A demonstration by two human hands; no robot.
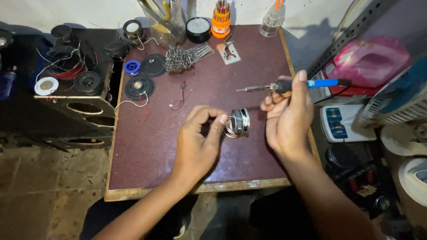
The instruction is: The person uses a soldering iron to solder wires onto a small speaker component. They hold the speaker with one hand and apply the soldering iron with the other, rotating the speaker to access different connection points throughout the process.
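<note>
Near the middle of the dark red worktop (147, 151), the left hand (198, 142) pinches a small round speaker (238, 122) by its edge. Its fingers (220, 121) are closed on it. The speaker stands on its side, just right of those fingers, with its flat faces turned left and right. The right hand (289, 118) is just past it, fingers wrapped tight around a soldering iron (293, 85). The iron lies level, blue handle to the right, metal tip pointing left, above the speaker and not touching it. Both hands are close to the speaker. 2 flat black speakers (139, 86) and a red wire (179, 100) lie farther back on the left.
</note>
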